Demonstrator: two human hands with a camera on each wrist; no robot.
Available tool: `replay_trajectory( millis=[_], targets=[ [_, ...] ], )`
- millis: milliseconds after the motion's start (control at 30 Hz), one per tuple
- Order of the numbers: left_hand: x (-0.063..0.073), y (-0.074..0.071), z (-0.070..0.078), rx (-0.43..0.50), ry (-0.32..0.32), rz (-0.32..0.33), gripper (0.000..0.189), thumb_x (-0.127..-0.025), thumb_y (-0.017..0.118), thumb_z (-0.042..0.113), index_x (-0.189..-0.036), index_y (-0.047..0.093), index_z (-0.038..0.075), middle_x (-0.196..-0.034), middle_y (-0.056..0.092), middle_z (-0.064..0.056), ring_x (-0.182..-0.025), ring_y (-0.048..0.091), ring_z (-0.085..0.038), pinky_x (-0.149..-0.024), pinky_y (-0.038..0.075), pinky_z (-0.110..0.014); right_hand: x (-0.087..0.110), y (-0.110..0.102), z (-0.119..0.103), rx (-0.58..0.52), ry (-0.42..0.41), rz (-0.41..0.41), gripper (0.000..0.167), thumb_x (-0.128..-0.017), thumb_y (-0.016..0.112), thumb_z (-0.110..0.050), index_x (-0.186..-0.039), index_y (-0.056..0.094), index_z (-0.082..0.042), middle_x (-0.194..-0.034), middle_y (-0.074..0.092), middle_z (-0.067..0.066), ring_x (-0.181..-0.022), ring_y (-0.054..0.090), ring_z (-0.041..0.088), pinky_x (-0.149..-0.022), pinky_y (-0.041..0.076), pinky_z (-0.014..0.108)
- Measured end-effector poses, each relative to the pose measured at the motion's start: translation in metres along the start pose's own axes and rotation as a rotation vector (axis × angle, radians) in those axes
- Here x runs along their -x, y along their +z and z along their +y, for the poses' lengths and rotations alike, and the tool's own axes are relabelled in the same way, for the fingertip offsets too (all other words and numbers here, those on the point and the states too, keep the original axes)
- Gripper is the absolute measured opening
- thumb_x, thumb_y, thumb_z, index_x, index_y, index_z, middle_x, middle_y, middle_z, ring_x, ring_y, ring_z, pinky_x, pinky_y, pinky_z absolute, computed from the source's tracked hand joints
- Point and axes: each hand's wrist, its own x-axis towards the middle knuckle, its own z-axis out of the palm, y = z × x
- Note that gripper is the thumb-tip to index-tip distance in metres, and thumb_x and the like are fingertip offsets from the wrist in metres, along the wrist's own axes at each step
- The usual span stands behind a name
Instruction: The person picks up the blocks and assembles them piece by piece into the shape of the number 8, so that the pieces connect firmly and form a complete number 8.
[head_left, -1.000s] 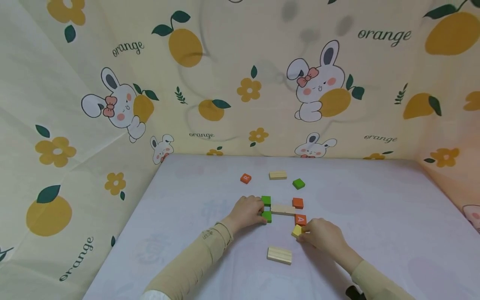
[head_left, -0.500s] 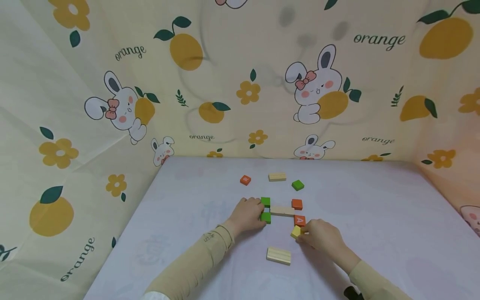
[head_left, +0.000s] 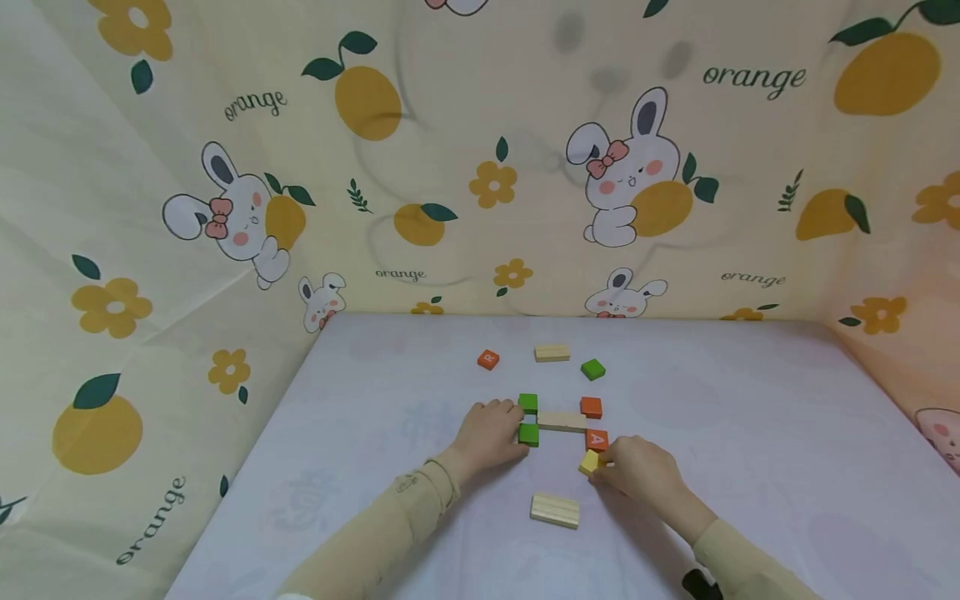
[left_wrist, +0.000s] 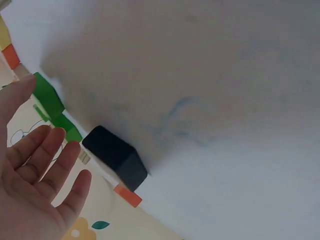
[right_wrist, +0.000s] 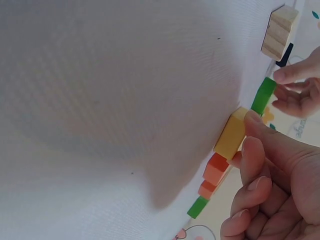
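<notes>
One arrangement of blocks, unchanged since half a second ago, the head view having shifted slightly. Yellow block (head_left: 589,463): pinched between thumb and fingers of the right hand (head_left: 641,468), just nearside of the orange block marked A (head_left: 597,439). Left hand (head_left: 489,437): fingers loosely extended, thumb at the near green block (head_left: 528,435). Wooden strip (head_left: 562,422): on the white tabletop (head_left: 750,433), between green and orange.

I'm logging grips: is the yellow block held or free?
Held: in the right wrist view, the right hand pinches the yellow block between thumb and finger.
</notes>
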Motion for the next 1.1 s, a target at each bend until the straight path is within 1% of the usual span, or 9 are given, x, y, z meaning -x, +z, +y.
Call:
replay_trajectory(
  millis=[133, 233, 367, 467, 567, 700, 833, 967, 1100],
  targets=[
    [0.009, -0.003, -0.006, 0.042, -0.025, 0.006, 0.042, -0.079, 0.067, 0.048, -0.106, 0.062, 0.017, -0.096, 0.062, 0.005, -0.085, 0.057, -0.012, -0.073, 0.045, -0.029, -0.001, 0.0, -0.002, -0.012, -0.007, 0.007, 0.02, -0.072, 0.077, -0.026, -0.081, 0.074, -0.008, -0.075, 0.066, 0.001, -0.06, 0.045, 0.011, -0.049, 0.035, 0.025],
    [0.017, -0.008, -0.012, 0.083, -0.038, 0.013, 0.041, -0.08, 0.066, 0.046, -0.108, 0.062, 0.016, -0.096, 0.062, 0.004, -0.087, 0.058, -0.013, -0.075, 0.045, -0.03, 0.0, -0.001, -0.002, -0.016, -0.008, 0.015, 0.017, -0.072, 0.078, -0.024, -0.078, 0.073, -0.009, -0.071, 0.064, -0.001, -0.058, 0.044, 0.011, -0.048, 0.034, 0.026],
    [0.028, -0.011, -0.021, 0.137, -0.041, 0.032, 0.037, -0.08, 0.067, 0.042, -0.105, 0.063, 0.015, -0.093, 0.062, 0.004, -0.086, 0.057, -0.013, -0.075, 0.044, -0.031, 0.0, -0.002, -0.002, -0.012, -0.005, 0.011, 0.018, -0.072, 0.077, -0.024, -0.08, 0.074, -0.009, -0.076, 0.067, 0.001, -0.06, 0.045, 0.012, -0.049, 0.034, 0.026],
    [0.034, -0.01, -0.028, 0.167, -0.041, 0.051, 0.035, -0.081, 0.067, 0.041, -0.103, 0.064, 0.014, -0.092, 0.061, 0.003, -0.083, 0.055, -0.013, -0.074, 0.044, -0.031, 0.0, -0.002, -0.001, -0.011, -0.001, 0.0, 0.019, -0.073, 0.076, -0.025, -0.083, 0.074, -0.01, -0.079, 0.068, 0.002, -0.061, 0.045, 0.012, -0.05, 0.035, 0.026],
    [0.038, -0.009, -0.034, 0.172, -0.047, 0.051, 0.035, -0.082, 0.066, 0.041, -0.104, 0.064, 0.014, -0.094, 0.061, 0.003, -0.084, 0.054, -0.013, -0.076, 0.045, -0.032, 0.0, -0.001, -0.001, -0.017, 0.004, -0.009, 0.018, -0.073, 0.076, -0.026, -0.083, 0.074, -0.01, -0.076, 0.065, 0.0, -0.061, 0.045, 0.012, -0.049, 0.034, 0.026],
    [0.043, -0.007, -0.039, 0.152, -0.04, 0.062, 0.037, -0.082, 0.066, 0.043, -0.104, 0.064, 0.014, -0.097, 0.062, 0.0, -0.086, 0.056, -0.015, -0.076, 0.046, -0.034, -0.001, 0.0, 0.0, -0.027, 0.018, -0.02, 0.018, -0.073, 0.076, -0.026, -0.082, 0.074, -0.01, -0.069, 0.06, -0.002, -0.059, 0.045, 0.011, -0.049, 0.034, 0.026],
    [0.048, -0.003, -0.042, 0.142, -0.033, 0.1, 0.038, -0.081, 0.067, 0.042, -0.106, 0.063, 0.013, -0.099, 0.062, -0.002, -0.088, 0.056, -0.016, -0.075, 0.047, -0.035, -0.001, 0.0, 0.0, -0.023, 0.017, -0.019, 0.019, -0.073, 0.077, -0.026, -0.083, 0.074, -0.009, -0.071, 0.062, -0.002, -0.059, 0.046, 0.011, -0.049, 0.034, 0.026],
    [0.051, 0.0, -0.046, 0.145, -0.05, 0.133, 0.04, -0.08, 0.068, 0.04, -0.108, 0.062, 0.012, -0.099, 0.061, -0.002, -0.088, 0.057, -0.016, -0.075, 0.047, -0.035, -0.001, 0.0, 0.001, -0.022, 0.006, -0.01, 0.02, -0.073, 0.077, -0.025, -0.084, 0.074, -0.009, -0.073, 0.064, -0.001, -0.06, 0.046, 0.011, -0.049, 0.035, 0.026],
    [0.055, 0.002, -0.05, 0.148, -0.067, 0.135, 0.04, -0.079, 0.069, 0.04, -0.106, 0.063, 0.011, -0.097, 0.061, -0.002, -0.087, 0.056, -0.016, -0.074, 0.047, -0.034, 0.0, 0.0, 0.001, -0.026, 0.005, -0.009, 0.02, -0.073, 0.076, -0.025, -0.084, 0.074, -0.008, -0.073, 0.064, -0.001, -0.059, 0.045, 0.011, -0.049, 0.034, 0.026]
  ],
)
